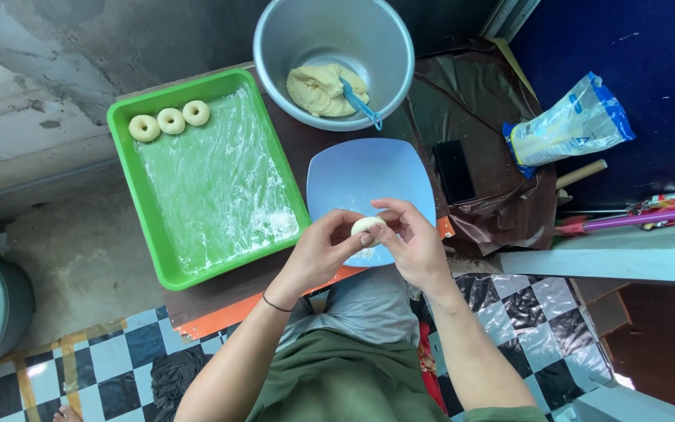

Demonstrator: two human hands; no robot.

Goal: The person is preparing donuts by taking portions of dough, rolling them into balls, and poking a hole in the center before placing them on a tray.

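Dough ball sits pinched between both hands, left hand and right hand each in a fingertip grip, held over the blue plate so flour falls there. Three rings line the green tray, bowl beyond.

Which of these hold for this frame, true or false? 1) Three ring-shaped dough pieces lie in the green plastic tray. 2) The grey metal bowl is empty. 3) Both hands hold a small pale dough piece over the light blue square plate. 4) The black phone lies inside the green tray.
1) True: three ring-shaped dough pieces lie in a row at the far corner of the green plastic tray.
2) False: the grey metal bowl holds a lump of yellowish dough and a blue plastic utensil.
3) True: the left hand and right hand pinch the small pale dough piece above the light blue square plate.
4) False: the black phone lies on brown sheeting right of the plate.
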